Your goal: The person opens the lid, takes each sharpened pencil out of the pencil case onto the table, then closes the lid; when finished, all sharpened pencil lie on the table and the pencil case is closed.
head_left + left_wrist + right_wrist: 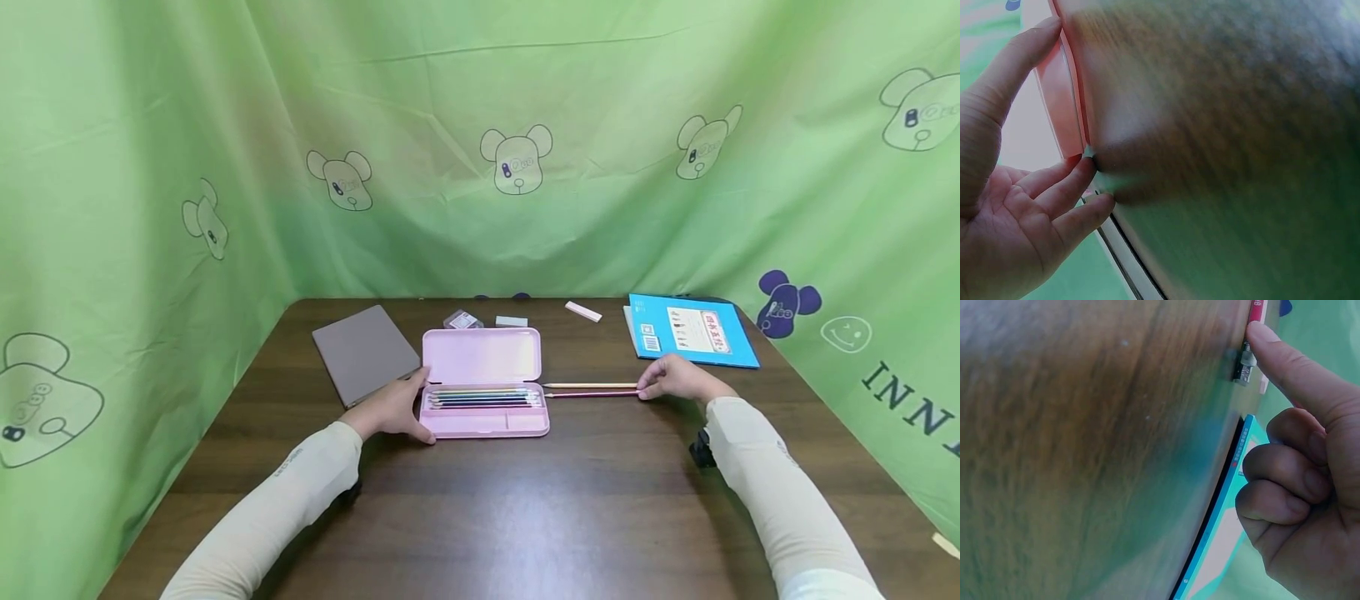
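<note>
An open pink pencil case (pixel 487 423) lies on the table with its lid tilted back, several pencils (pixel 483 398) side by side in its upper compartment. My left hand (pixel 390 406) holds the case at its left end, thumb at the near corner and fingers along the side toward the hinge. To the right of the case, a dark red pencil (pixel 592 394) and a yellowish pencil (pixel 588 385) lie nearly parallel, tips close to the case. My right hand (pixel 675 379) pinches the red pencil's far right end between thumb and forefinger; its other fingers are curled in the right wrist view.
A grey notebook (pixel 367 354) lies left of the case. Behind the case are a small clear-and-grey item (pixel 462 320) and a white eraser (pixel 512 322). A pale pink strip (pixel 583 312) lies farther right, near a blue book (pixel 686 329). Green curtain (pixel 420 225) surrounds the brown table (pixel 525 517).
</note>
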`<state>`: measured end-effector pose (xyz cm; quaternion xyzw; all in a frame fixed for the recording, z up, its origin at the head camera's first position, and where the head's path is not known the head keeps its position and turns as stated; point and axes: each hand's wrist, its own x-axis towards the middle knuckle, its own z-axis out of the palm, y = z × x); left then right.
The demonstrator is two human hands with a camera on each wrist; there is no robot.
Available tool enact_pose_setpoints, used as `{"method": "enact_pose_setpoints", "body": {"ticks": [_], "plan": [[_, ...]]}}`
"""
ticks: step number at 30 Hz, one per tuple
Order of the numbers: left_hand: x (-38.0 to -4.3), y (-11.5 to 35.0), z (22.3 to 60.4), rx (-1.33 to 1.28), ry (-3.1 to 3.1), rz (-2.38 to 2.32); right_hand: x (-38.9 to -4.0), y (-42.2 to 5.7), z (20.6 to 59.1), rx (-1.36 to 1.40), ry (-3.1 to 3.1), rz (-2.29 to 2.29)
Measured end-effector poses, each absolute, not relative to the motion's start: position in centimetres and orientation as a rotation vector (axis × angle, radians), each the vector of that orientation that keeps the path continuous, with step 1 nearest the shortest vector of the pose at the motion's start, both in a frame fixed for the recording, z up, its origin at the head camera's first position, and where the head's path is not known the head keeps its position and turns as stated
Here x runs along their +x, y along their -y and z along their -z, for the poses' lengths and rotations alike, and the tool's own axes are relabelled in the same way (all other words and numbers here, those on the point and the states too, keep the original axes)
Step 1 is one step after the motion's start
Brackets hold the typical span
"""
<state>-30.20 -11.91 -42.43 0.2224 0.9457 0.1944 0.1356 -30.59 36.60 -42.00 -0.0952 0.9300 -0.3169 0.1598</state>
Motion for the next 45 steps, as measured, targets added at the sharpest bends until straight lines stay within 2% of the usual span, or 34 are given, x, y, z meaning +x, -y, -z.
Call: {"method": "enact_pose_setpoints", "body": {"ticks": [25, 32, 39, 45], "plan": [[-30.1, 12.3, 42.4, 0.638, -2.747, -0.559, -30.5, -36.7, 41.9, -0.253, -2.707, 0.827], [-30.2, 12.2, 42.2, 0.618, -2.741, -0.563, -30.7, -34.2, 41.0, -0.301, -2.755, 0.871], [-30.2, 12.0, 42.3, 0.629, -2.741, -0.558, -31.7, -31.4, 41.3, -0.502, -2.739, 0.972], [-30.3, 11.9, 42.5, 0.643, -2.74, -0.564, -32.3, -29.4, 41.3, -0.568, -2.733, 1.004]]}}
